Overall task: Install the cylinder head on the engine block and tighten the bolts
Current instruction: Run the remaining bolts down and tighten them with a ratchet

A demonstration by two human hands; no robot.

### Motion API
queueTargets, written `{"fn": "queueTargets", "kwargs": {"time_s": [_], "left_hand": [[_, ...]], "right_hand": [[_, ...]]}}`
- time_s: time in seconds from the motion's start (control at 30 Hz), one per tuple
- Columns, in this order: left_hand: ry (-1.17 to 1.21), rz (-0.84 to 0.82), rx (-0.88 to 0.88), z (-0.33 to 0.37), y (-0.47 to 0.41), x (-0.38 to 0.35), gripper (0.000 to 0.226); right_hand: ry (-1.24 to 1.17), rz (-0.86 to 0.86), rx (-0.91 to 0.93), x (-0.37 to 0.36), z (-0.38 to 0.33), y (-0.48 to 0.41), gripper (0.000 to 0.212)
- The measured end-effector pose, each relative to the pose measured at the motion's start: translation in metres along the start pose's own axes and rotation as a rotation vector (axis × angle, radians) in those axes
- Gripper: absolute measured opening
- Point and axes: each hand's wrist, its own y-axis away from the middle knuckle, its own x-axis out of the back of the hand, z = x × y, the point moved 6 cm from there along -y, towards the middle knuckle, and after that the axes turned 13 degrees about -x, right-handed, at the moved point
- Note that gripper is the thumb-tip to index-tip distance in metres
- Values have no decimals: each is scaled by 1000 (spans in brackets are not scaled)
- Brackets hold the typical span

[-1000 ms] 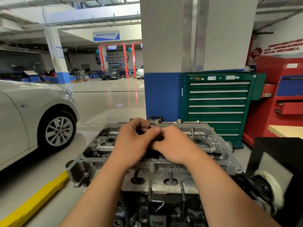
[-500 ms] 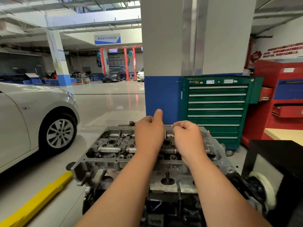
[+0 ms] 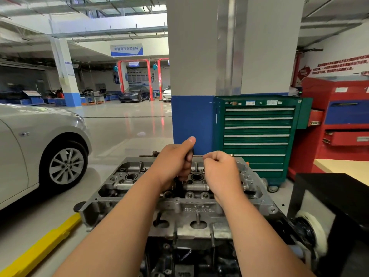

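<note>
Head (image 3: 199, 209) sits on block (image 3: 179, 262), lower centre; heavy, rigid casting. Your left hand (image 3: 171, 166) clamps the wrench (image 3: 189, 155) shaft, right hand (image 3: 221, 170) pinches its thin crossbar. Smooth steel, likely slippery: hold crossbar ends.

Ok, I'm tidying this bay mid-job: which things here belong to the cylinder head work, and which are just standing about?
In the job: cylinder head; engine block under it; dark tool, gripped by the left hand, its thin bar pinched by the right hand.
Standing about: green tool cabinet; red cabinet; silver car; yellow floor strip.
</note>
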Motion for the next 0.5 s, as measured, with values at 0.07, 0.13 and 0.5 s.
{"fn": "queueTargets", "kwargs": {"time_s": [0.07,0.13,0.5], "left_hand": [[-12,55,-17,1,3,1,53],[-70,152,-89,10,8,2,51],[85,99,-96,60,-6,-60,38]], "right_hand": [[-10,-2,-10,0,0,0,22],[-53,6,-40,2,0,-1,23],[177,-342,-3,17,-24,2,32]]}}
